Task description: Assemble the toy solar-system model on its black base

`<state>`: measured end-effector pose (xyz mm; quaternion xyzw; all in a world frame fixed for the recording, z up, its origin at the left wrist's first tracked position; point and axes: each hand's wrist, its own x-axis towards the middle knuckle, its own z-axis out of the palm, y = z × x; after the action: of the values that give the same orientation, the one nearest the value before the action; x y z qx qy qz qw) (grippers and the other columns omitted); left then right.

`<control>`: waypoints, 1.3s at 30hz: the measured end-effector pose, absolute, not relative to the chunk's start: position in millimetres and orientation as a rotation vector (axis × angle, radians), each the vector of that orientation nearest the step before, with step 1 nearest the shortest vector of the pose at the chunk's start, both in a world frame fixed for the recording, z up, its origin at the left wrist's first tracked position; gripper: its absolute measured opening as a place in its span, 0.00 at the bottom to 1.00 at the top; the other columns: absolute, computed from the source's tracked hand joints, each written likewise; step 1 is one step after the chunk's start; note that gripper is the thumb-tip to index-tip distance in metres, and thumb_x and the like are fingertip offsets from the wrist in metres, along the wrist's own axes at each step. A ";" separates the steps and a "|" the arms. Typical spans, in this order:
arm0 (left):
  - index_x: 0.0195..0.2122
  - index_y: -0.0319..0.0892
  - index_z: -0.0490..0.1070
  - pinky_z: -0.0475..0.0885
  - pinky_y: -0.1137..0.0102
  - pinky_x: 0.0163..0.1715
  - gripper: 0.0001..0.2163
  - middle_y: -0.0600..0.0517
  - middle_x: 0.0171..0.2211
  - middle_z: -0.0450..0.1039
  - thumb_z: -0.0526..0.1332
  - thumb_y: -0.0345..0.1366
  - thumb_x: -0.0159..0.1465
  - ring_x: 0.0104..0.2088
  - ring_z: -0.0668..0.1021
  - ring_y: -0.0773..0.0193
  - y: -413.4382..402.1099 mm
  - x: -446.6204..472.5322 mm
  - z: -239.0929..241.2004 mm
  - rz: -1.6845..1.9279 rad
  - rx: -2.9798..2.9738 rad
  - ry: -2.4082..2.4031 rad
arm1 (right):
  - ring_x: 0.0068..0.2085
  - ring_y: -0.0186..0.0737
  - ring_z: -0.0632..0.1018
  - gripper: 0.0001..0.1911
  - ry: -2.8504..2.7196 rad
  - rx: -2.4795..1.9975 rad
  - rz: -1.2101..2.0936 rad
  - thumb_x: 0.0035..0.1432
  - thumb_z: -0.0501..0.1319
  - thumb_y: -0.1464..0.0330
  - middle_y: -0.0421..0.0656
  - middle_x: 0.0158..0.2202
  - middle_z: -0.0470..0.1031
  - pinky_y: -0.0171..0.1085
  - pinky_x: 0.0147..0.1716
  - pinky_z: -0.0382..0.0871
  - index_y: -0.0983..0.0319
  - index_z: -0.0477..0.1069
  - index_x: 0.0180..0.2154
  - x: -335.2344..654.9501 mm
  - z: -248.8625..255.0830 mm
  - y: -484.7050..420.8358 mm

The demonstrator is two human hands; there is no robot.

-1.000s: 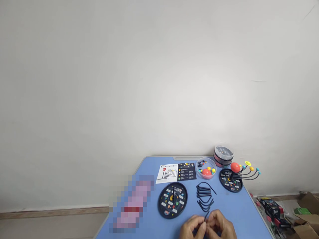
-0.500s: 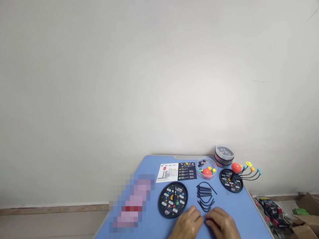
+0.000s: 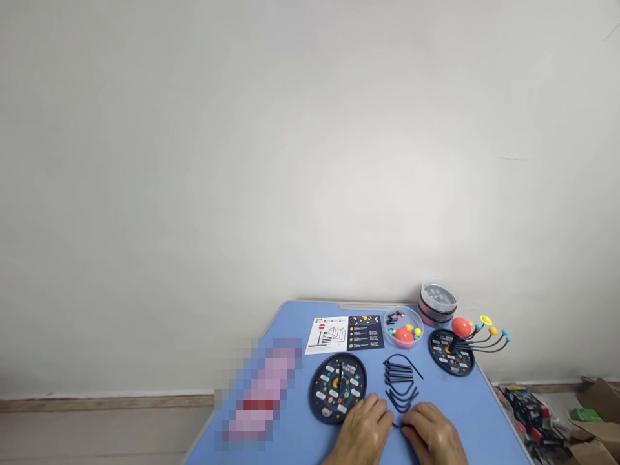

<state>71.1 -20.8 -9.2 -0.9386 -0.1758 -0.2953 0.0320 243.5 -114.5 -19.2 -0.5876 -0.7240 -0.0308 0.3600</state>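
Observation:
At the table's near edge my left hand (image 3: 364, 431) and my right hand (image 3: 432, 431) are close together, fingers bent and pinched. A short stretch of a thin black rod (image 3: 396, 425) shows between their fingertips; the rest of it is hidden. Just beyond them lie several curved black arms (image 3: 402, 399) and several straight black rods with round ends (image 3: 399, 372). Left of these, close to my left hand, rests a round black base (image 3: 323, 402) printed with planets, with a black post (image 3: 340, 378) standing at its middle.
Behind are an instruction sheet (image 3: 327, 336), a clear dish (image 3: 387, 334) of coloured balls and small black parts, and stacked round boxes (image 3: 437, 303). An assembled planet model (image 3: 450, 354) stands at the right edge. Pixelated pink patch (image 3: 266, 394) at left. Boxes (image 3: 595, 420) lie on the floor.
My hands have drawn slightly apart, with more of the black rod showing between them. The whole view has shifted a little; the other parts on the table lie as before.

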 end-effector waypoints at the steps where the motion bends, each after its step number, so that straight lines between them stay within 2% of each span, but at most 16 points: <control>1: 0.30 0.44 0.66 0.64 0.67 0.28 0.08 0.55 0.29 0.73 0.61 0.23 0.59 0.30 0.73 0.59 -20.9 70.9 -8.7 -0.893 -2.893 -0.543 | 0.34 0.38 0.78 0.08 -1.875 -1.510 -0.074 0.66 0.55 0.72 0.42 0.32 0.76 0.32 0.34 0.71 0.57 0.73 0.39 244.0 -18.3 -114.6; 6: 0.31 0.43 0.67 0.68 0.68 0.29 0.08 0.53 0.31 0.74 0.61 0.23 0.59 0.32 0.75 0.58 -21.8 69.5 -5.8 -0.821 -2.941 -0.573 | 0.35 0.37 0.78 0.08 -1.896 -1.515 -0.041 0.63 0.58 0.74 0.41 0.33 0.77 0.31 0.35 0.72 0.57 0.72 0.40 245.9 -17.2 -115.3; 10: 0.33 0.43 0.69 0.72 0.67 0.30 0.08 0.51 0.32 0.75 0.56 0.22 0.62 0.32 0.76 0.57 -21.5 69.5 -1.6 -0.825 -3.014 -0.630 | 0.35 0.38 0.79 0.07 -1.899 -1.517 -0.039 0.63 0.58 0.74 0.41 0.33 0.77 0.31 0.35 0.72 0.57 0.72 0.39 246.7 -17.8 -114.9; 15: 0.48 0.38 0.69 0.76 0.64 0.39 0.20 0.45 0.40 0.77 0.48 0.17 0.60 0.41 0.78 0.55 -15.8 73.0 0.5 -0.951 -3.070 -0.734 | 0.35 0.38 0.79 0.09 -1.802 -1.549 -0.029 0.66 0.54 0.72 0.42 0.34 0.77 0.32 0.36 0.73 0.57 0.72 0.41 253.1 -14.1 -115.8; 17: 0.53 0.35 0.68 0.76 0.63 0.41 0.24 0.43 0.40 0.77 0.48 0.16 0.58 0.41 0.79 0.54 -13.7 75.3 -0.6 -0.930 -3.093 -0.827 | 0.35 0.38 0.79 0.09 -1.773 -1.566 -0.039 0.67 0.54 0.72 0.43 0.34 0.77 0.31 0.36 0.73 0.57 0.72 0.41 257.2 -13.0 -116.3; 20: 0.53 0.34 0.69 0.77 0.62 0.39 0.25 0.42 0.37 0.76 0.48 0.15 0.57 0.38 0.79 0.54 -13.1 78.5 -2.2 -0.828 -3.136 -0.986 | 0.35 0.38 0.79 0.10 -1.794 -1.568 -0.065 0.67 0.54 0.72 0.43 0.34 0.77 0.31 0.35 0.73 0.57 0.73 0.42 261.6 -14.0 -116.8; 26: 0.55 0.35 0.69 0.76 0.61 0.40 0.26 0.42 0.38 0.75 0.49 0.16 0.57 0.39 0.79 0.54 -16.0 78.7 -1.0 -0.752 -3.160 -0.995 | 0.36 0.37 0.79 0.11 -1.839 -1.552 -0.122 0.67 0.54 0.73 0.44 0.34 0.77 0.31 0.35 0.73 0.58 0.73 0.44 262.2 -16.5 -117.2; 39: 0.53 0.36 0.69 0.76 0.66 0.31 0.21 0.46 0.31 0.76 0.48 0.20 0.61 0.31 0.78 0.56 -21.8 77.1 -15.2 -0.971 -2.999 -0.760 | 0.36 0.37 0.79 0.10 -1.899 -1.583 -0.168 0.65 0.54 0.73 0.43 0.35 0.76 0.31 0.34 0.73 0.58 0.73 0.42 263.1 -14.1 -118.0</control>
<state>77.1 -21.8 -15.2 -0.9237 -0.2342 -0.2991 -0.0503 263.1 -118.0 -14.1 -0.6040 -0.7246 -0.0642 0.3256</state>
